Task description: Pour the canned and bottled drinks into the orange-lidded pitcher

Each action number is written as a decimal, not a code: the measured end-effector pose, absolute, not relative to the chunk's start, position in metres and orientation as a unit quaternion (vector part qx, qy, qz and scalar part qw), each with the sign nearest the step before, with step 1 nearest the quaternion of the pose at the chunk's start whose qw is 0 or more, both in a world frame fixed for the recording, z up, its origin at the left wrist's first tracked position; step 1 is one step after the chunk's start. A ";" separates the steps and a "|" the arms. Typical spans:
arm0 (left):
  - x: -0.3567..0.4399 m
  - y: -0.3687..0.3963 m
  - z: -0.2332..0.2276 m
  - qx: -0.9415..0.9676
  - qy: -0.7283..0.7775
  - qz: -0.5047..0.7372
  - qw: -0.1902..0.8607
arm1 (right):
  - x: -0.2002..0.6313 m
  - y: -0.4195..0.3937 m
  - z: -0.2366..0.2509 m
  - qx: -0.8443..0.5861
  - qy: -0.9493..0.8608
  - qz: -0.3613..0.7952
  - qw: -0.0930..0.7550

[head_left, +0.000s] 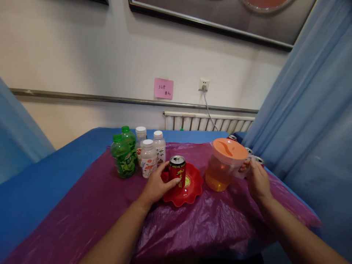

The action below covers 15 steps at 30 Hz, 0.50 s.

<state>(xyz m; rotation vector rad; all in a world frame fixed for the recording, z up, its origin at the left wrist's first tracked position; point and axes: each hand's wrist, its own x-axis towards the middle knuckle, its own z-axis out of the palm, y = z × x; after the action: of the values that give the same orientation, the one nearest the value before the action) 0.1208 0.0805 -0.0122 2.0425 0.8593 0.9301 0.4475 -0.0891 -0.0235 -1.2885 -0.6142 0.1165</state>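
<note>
Two grips: left hand [155, 187] round can [177, 171], right hand [257, 179] on pitcher [224, 168] handle.

My left hand [156, 187] wraps a red can [177, 172], upright with its top opened, on the red scalloped plate [192, 192] at frame centre. My right hand [257, 179] grips the handle of the orange-lidded pitcher [224, 165], part full of amber liquid, right of centre.

Soft, even indoor light, fairly bright. Glare streaks the purple plastic sheet [176, 223]. Edges bow with wide-angle distortion; nearest forearms blur slightly.
</note>
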 end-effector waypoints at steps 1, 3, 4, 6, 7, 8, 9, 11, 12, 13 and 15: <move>0.121 0.081 -0.013 0.793 0.337 0.361 0.357 | 0.444 -0.093 -0.027 -0.589 -0.267 0.026 0.762; 0.121 0.082 -0.013 0.792 0.339 0.362 0.356 | 0.431 -0.101 -0.036 -0.583 -0.249 -0.046 0.772; 0.121 0.081 -0.012 0.793 0.338 0.360 0.357 | 0.421 -0.105 -0.041 -0.578 -0.253 -0.083 0.771; 0.122 0.080 -0.011 0.795 0.333 0.353 0.364 | 0.399 -0.111 -0.050 -0.576 -0.327 -0.162 0.732; 0.122 0.080 -0.011 0.797 0.330 0.348 0.368 | 0.387 -0.113 -0.053 -0.573 -0.365 -0.189 0.709; 0.123 0.079 -0.010 0.798 0.329 0.343 0.370 | 0.375 -0.114 -0.056 -0.574 -0.406 -0.191 0.685; 0.123 0.079 -0.009 0.800 0.328 0.340 0.370 | 0.365 -0.114 -0.058 -0.576 -0.440 -0.181 0.665; 0.124 0.078 -0.008 0.803 0.328 0.337 0.366 | 0.346 -0.110 -0.060 -0.576 -0.491 -0.137 0.639; 0.125 0.078 -0.007 0.806 0.326 0.336 0.362 | 0.337 -0.106 -0.060 -0.574 -0.515 -0.107 0.628; 0.125 0.077 -0.007 0.809 0.321 0.336 0.359 | 0.329 -0.101 -0.060 -0.572 -0.537 -0.072 0.616; 0.125 0.076 -0.006 0.818 0.304 0.336 0.354 | 0.313 -0.089 -0.060 -0.573 -0.567 0.000 0.592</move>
<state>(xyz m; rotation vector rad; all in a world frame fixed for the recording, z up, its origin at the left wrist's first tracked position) 0.1251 0.0764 -0.0058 2.1156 0.7869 0.8687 0.3132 -0.0891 -0.0600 -1.3321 -1.3174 -0.0006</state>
